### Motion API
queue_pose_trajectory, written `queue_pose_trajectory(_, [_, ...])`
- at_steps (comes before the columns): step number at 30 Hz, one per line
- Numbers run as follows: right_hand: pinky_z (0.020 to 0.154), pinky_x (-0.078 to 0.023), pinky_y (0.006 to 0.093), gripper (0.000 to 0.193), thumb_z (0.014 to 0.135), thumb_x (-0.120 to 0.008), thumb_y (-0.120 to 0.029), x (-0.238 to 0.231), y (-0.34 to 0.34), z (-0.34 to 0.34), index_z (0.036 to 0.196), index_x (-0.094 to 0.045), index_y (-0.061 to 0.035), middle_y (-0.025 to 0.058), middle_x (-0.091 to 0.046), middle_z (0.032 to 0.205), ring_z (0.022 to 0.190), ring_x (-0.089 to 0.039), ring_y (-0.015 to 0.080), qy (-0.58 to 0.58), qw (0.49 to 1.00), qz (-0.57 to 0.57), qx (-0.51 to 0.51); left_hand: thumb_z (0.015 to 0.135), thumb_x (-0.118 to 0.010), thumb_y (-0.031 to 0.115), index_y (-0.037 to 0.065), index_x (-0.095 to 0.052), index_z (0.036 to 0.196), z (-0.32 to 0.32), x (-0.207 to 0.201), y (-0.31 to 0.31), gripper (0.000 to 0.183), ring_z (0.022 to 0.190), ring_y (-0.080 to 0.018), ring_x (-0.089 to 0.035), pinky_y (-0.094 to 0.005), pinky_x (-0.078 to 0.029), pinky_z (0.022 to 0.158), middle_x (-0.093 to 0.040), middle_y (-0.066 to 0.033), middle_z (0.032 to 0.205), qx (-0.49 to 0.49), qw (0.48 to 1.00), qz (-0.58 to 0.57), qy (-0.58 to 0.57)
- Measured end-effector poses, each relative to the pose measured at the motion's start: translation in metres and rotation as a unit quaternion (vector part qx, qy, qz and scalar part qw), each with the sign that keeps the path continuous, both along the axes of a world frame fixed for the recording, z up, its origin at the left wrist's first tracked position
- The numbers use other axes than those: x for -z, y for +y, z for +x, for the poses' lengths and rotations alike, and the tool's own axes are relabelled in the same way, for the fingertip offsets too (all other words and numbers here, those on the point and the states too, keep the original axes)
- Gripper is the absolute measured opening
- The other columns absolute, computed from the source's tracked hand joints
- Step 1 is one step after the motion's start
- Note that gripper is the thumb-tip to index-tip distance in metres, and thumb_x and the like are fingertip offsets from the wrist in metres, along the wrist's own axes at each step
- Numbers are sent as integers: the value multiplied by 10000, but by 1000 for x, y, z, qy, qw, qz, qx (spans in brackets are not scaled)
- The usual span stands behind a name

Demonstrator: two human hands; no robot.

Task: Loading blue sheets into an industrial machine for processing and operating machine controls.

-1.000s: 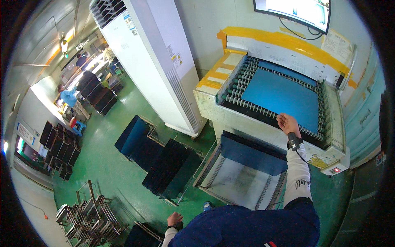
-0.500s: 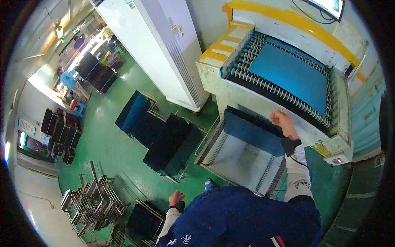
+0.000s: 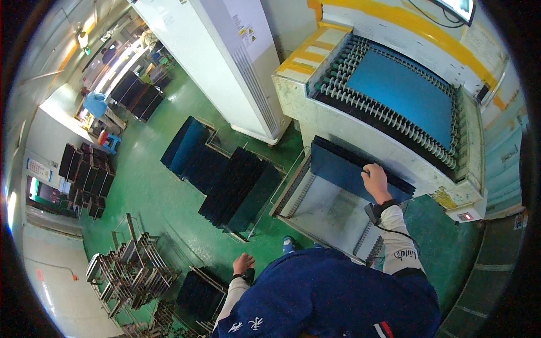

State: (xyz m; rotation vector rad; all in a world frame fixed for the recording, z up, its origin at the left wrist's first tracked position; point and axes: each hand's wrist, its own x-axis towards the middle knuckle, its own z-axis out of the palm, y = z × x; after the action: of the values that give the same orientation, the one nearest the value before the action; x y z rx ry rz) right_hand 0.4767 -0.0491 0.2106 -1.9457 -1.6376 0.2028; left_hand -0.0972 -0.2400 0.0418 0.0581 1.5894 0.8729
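My right hand (image 3: 376, 183) is at the top edge of the front dark blue panel (image 3: 344, 172), its fingers bent over that edge. Several such panels stand close together at the far end of a slotted rack (image 3: 315, 217), whose near part shows a pale, bare bottom. Lower and to the left, my left hand (image 3: 243, 263) hangs beside my body, fingers loosely apart, holding nothing. Beyond the rack, a flat blue panel (image 3: 401, 90) lies on the rollers of a pale machine (image 3: 360, 132).
Left of the rack, more racks of dark panels (image 3: 239, 188) stand on the green floor (image 3: 143, 188). Stacked metal frames (image 3: 132, 270) lie at lower left, beside another panel rack (image 3: 197, 301). A tall white cabinet (image 3: 225, 62) stands behind. A person in blue (image 3: 96, 105) works far left.
My right hand has moved down and slightly left, from above the panels to the front one's top edge. The left hand has shifted little. The whole view has moved slightly.
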Motion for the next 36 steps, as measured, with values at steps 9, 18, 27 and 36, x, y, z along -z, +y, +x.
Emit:
queue_pose_trajectory(9, [751,-426,436,247,672,-685,-130,10,5,-22,851,-543,-38,158,-527,917,928,-500,356,-79,997,8,7,842,-561,256,-5,-456,1080,-12,19,-17,369,779,-303,-604,-342,-472,524,-561,-200,1059,20,998,55,1])
queue_pose_trajectory(18, [730,-453,444,214,763,-611,-145,37,13,-23,924,-556,-15,183,-606,894,885,-578,350,-132,972,-184,57,865,-505,285,13,-458,1099,-23,23,-34,362,825,-318,-595,-391,-473,588,-565,-182,1051,-45,997,46,-32])
queue_pose_trajectory(27, [715,-465,423,224,744,-639,-144,46,26,-21,907,-558,-12,180,-612,886,865,-589,338,-153,971,-164,80,839,-520,311,-18,-470,1104,-28,45,-49,425,806,-276,-612,-370,-478,633,-576,-171,1075,-77,996,38,14])
queue_pose_trajectory(36, [721,-447,423,226,749,-634,-152,38,18,-29,926,-552,-38,142,-621,897,859,-593,309,-176,966,-166,94,853,-539,286,23,-519,1035,-15,-20,-29,320,822,-288,-627,-346,-495,596,-602,-134,999,-68,997,-5,21])
